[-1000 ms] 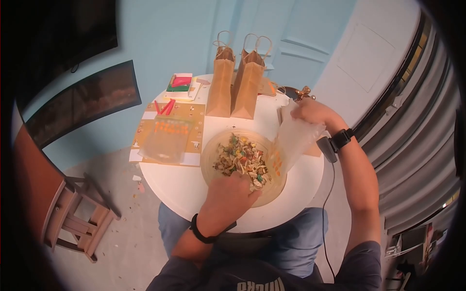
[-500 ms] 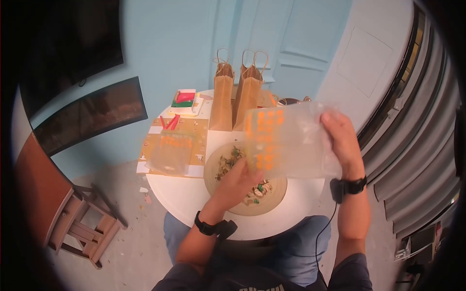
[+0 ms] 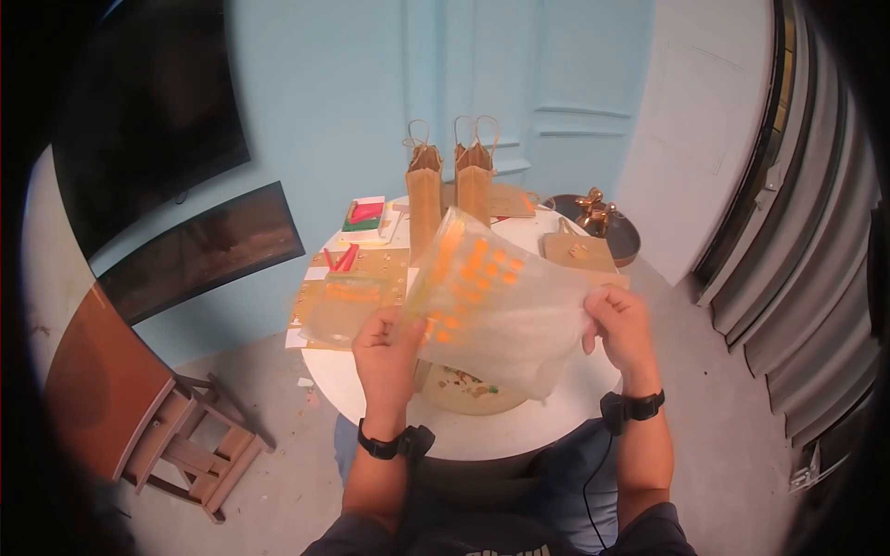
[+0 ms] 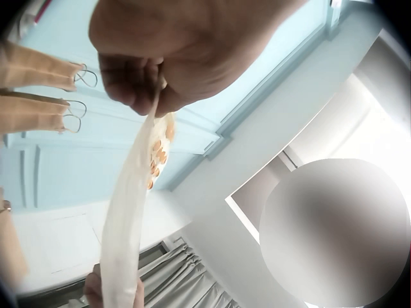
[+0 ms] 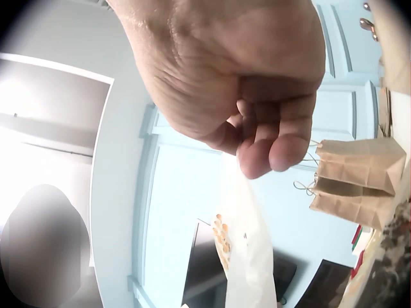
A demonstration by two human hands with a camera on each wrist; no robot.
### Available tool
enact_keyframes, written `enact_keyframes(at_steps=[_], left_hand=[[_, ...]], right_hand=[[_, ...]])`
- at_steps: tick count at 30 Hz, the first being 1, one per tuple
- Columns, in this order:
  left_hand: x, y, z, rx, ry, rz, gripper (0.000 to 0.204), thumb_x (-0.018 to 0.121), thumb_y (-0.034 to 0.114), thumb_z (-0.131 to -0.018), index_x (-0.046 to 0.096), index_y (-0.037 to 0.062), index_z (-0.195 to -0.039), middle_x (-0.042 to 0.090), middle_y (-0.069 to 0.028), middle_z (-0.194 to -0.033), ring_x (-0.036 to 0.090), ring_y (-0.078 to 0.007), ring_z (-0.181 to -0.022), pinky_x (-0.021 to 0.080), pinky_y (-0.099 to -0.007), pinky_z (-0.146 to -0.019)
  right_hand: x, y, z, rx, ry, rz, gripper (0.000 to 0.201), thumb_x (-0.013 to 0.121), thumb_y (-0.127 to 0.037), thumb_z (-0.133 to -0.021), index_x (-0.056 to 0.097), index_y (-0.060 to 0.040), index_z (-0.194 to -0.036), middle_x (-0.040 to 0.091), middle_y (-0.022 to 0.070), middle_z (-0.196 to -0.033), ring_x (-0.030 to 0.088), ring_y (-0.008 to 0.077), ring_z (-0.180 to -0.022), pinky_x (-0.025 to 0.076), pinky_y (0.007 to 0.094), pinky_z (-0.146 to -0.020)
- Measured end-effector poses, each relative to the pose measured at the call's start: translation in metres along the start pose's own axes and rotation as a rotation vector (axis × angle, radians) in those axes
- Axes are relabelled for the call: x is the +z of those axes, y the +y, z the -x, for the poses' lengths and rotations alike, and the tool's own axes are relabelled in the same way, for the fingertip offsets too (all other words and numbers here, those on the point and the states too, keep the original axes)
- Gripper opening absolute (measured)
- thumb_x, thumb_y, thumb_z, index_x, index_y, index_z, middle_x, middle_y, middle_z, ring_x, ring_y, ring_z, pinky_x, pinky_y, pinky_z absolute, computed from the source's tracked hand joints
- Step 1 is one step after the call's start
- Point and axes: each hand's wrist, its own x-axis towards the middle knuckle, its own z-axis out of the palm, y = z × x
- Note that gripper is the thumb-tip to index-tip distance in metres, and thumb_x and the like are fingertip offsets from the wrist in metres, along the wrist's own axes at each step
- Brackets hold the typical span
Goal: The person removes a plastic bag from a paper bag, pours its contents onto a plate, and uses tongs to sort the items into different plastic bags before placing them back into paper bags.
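A frosted translucent plastic bag with orange printing is stretched between both hands above the table. My left hand pinches its left edge near the printing, and in the left wrist view thumb and fingers grip the thin edge. My right hand pinches the opposite, plain side of the bag, its fingers curled in the right wrist view. Beneath the bag sits a round bowl of dried, mixed-colour flakes, mostly hidden by the bag.
Two brown paper bags with handles stand at the back of the round white table. Another printed plastic bag lies on a patterned sheet at left, beside red strips. A brown packet lies at the right.
My right hand brought the plastic bag from the table's right side over the bowl. My left hand left the flakes and took the bag's left edge; the bag is now lifted and tilted.
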Motion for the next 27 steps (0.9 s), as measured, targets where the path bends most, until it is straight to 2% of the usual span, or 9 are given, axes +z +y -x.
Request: enact_keyframes(at_steps=[2, 4, 7, 10, 15, 17, 19, 23, 27], left_hand=[[0.012, 0.011, 0.0, 0.076, 0.14, 0.385, 0.029, 0.073, 0.006, -0.109, 0.067, 0.0002, -0.137, 0.078, -0.0043, -0.121, 0.072, -0.0102, -0.106, 0.058, -0.0277, -0.091], [0.028, 0.024, 0.013, -0.066, 0.114, 0.565, 0.034, 0.07, 0.006, -0.11, 0.063, 0.0018, -0.143, 0.076, -0.0038, -0.126, 0.071, -0.0106, -0.111, 0.057, -0.0284, -0.092], [0.003, -0.007, 0.038, -0.169, 0.031, 0.396, 0.032, 0.071, 0.011, -0.111, 0.068, 0.0018, -0.142, 0.078, -0.0028, -0.122, 0.072, -0.0095, -0.108, 0.056, -0.0276, -0.091], [-0.005, -0.004, 0.04, -0.152, 0.083, 0.014, 0.027, 0.077, 0.018, -0.109, 0.077, 0.0001, -0.129, 0.08, -0.0023, -0.11, 0.072, -0.0086, -0.099, 0.056, -0.0269, -0.086], [-0.102, 0.021, -0.058, -0.017, 0.042, -0.269, 0.027, 0.076, 0.015, -0.107, 0.076, -0.0004, -0.13, 0.081, -0.0069, -0.115, 0.075, -0.0133, -0.095, 0.061, -0.0315, -0.083], [-0.133, 0.046, -0.109, -0.214, -0.014, -0.168, 0.03, 0.075, 0.017, -0.108, 0.075, -0.0015, -0.132, 0.082, -0.0102, -0.12, 0.078, -0.0173, -0.099, 0.064, -0.0339, -0.089], [-0.164, 0.056, -0.15, -0.274, -0.124, -0.108, 0.033, 0.073, 0.018, -0.109, 0.074, -0.0027, -0.134, 0.081, -0.0113, -0.123, 0.08, -0.0194, -0.103, 0.065, -0.0356, -0.094], [-0.167, 0.074, -0.191, -0.344, -0.275, -0.077, 0.036, 0.072, 0.021, -0.111, 0.073, -0.0037, -0.137, 0.081, -0.0127, -0.127, 0.081, -0.0226, -0.109, 0.066, -0.038, -0.099], [-0.177, 0.057, -0.212, -0.479, -0.347, -0.1, 0.031, 0.072, 0.019, -0.11, 0.077, -0.0043, -0.131, 0.082, -0.0132, -0.123, 0.08, -0.0214, -0.105, 0.066, -0.0368, -0.095]], right_hand=[[0.008, 0.012, 0.01, 0.032, -0.035, -0.096, 0.016, 0.068, -0.012, -0.113, 0.072, 0.0017, -0.105, 0.073, 0.0097, -0.078, 0.07, 0.019, -0.056, 0.056, 0.0318, -0.053], [0.025, 0.025, 0.016, 0.028, 0.003, -0.179, 0.013, 0.067, -0.01, -0.113, 0.07, 0.0021, -0.109, 0.074, 0.0116, -0.079, 0.071, 0.0202, -0.057, 0.057, 0.0319, -0.054], [0.046, 0.049, 0.031, 0.06, 0.058, -0.035, 0.014, 0.065, -0.01, -0.114, 0.069, 0.0034, -0.113, 0.076, 0.0131, -0.081, 0.072, 0.0203, -0.058, 0.058, 0.032, -0.054], [0.052, 0.074, 0.043, 0.004, -0.066, 0.022, 0.015, 0.063, -0.009, -0.116, 0.069, 0.0045, -0.113, 0.078, 0.0143, -0.084, 0.073, 0.0203, -0.059, 0.057, 0.0317, -0.054], [0.039, 0.084, 0.048, 0.05, 0.001, -0.05, 0.017, 0.062, -0.01, -0.116, 0.07, 0.0048, -0.116, 0.079, 0.015, -0.085, 0.072, 0.0194, -0.057, 0.055, 0.0304, -0.051], [0.033, 0.085, 0.048, 0.052, 0.008, -0.058, 0.017, 0.062, -0.01, -0.117, 0.07, 0.0046, -0.116, 0.078, 0.0145, -0.084, 0.071, 0.0193, -0.056, 0.055, 0.0301, -0.051], [0.03, 0.087, 0.047, 0.069, 0.021, -0.069, 0.017, 0.062, -0.01, -0.117, 0.071, 0.0044, -0.116, 0.078, 0.0139, -0.083, 0.071, 0.0192, -0.056, 0.055, 0.0299, -0.05], [0.027, 0.1, 0.047, 0.106, 0.037, -0.086, 0.017, 0.062, -0.01, -0.117, 0.071, 0.0042, -0.114, 0.077, 0.0131, -0.081, 0.07, 0.0187, -0.055, 0.054, 0.0296, -0.05], [0.021, 0.119, 0.046, 0.126, 0.058, -0.079, 0.017, 0.063, -0.01, -0.116, 0.072, 0.004, -0.112, 0.076, 0.0125, -0.079, 0.069, 0.018, -0.054, 0.053, 0.0291, -0.049]])
